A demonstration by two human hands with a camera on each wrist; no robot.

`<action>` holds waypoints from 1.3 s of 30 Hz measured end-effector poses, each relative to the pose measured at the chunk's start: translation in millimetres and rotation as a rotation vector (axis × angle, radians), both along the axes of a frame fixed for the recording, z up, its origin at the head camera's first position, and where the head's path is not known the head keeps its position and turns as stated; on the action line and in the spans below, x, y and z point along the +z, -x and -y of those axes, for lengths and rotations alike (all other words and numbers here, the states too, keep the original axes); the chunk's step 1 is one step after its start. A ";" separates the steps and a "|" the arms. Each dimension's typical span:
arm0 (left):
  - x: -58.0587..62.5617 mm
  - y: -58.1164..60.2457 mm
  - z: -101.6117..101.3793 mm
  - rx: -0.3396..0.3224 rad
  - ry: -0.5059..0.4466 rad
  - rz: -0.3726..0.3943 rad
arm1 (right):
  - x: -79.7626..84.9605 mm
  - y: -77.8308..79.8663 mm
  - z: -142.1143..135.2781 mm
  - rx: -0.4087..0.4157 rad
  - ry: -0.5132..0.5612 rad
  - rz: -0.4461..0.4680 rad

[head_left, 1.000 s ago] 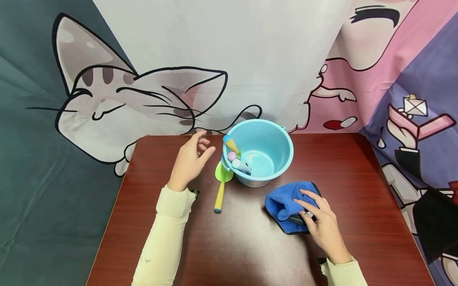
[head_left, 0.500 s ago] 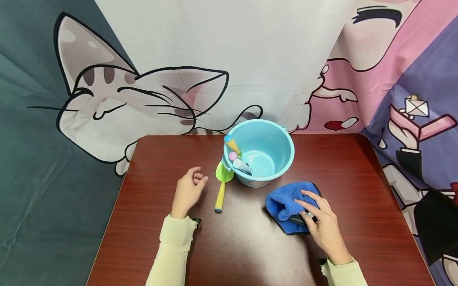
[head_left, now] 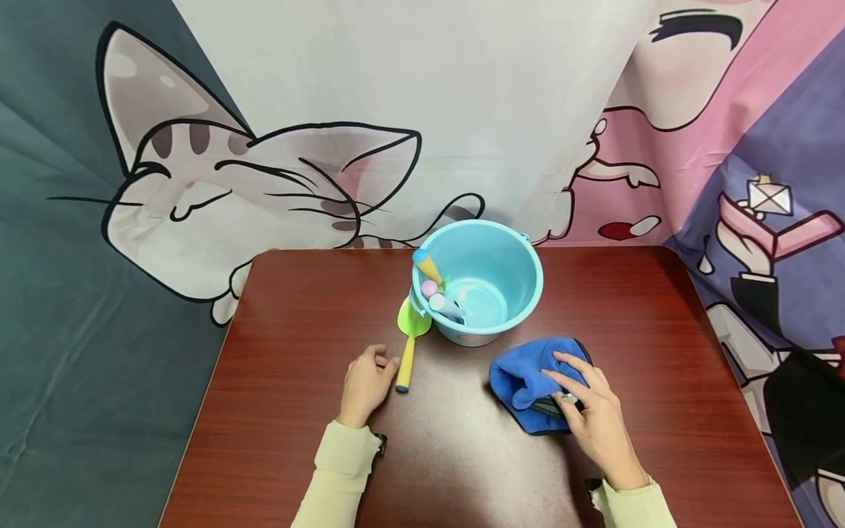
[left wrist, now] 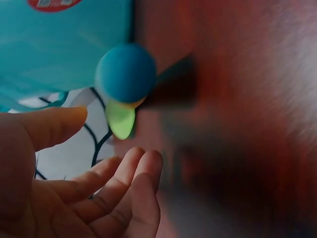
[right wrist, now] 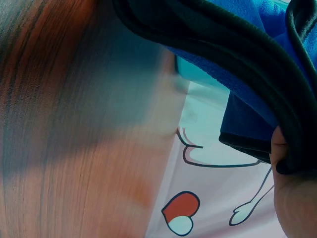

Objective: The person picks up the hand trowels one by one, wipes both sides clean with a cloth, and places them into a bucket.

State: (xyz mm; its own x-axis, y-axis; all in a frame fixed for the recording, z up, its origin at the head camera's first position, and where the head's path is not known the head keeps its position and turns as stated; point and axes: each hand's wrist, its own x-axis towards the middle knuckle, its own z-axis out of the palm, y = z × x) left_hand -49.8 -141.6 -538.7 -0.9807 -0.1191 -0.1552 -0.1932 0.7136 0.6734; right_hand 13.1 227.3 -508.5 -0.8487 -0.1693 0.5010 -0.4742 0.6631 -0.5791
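Observation:
A small toy trowel (head_left: 406,359) with a green blade and a yellow handle lies on the table, its blade beside the bucket. My left hand (head_left: 367,381) is just left of the handle. In the left wrist view, the thumb and the loosely bent fingers (left wrist: 143,198) stand apart, with the blue handle end beyond them and nothing gripped. My right hand (head_left: 597,411) holds a bunched blue cloth (head_left: 528,374) with a dark edge. The right wrist view shows the cloth (right wrist: 247,99) up close, with most of that hand out of frame.
A light blue bucket (head_left: 511,282) stands at the back of the brown table (head_left: 277,381). Several handled things lean inside it, among them a yellow handle (head_left: 429,268) with a blue end. A printed cloth backdrop (head_left: 515,110) hangs behind the table.
My left hand has come back from beside the bucket toward the front, then right to the trowel's handle. My right hand and the blue cloth have hardly moved.

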 end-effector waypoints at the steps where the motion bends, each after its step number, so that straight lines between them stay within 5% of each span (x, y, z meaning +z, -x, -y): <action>1: -1.4 -1.0 -1.7 0.005 0.005 -0.001 | 0.0 -0.2 -0.2 -0.003 -0.003 0.012; 15: -11.5 -7.0 -19.1 0.028 0.007 0.005 | -0.9 -3.3 -0.7 -0.017 -0.026 0.073; 39: -9.0 3.6 -20.4 0.015 -0.012 -0.046 | -1.8 -1.9 -1.6 -0.014 -0.019 0.074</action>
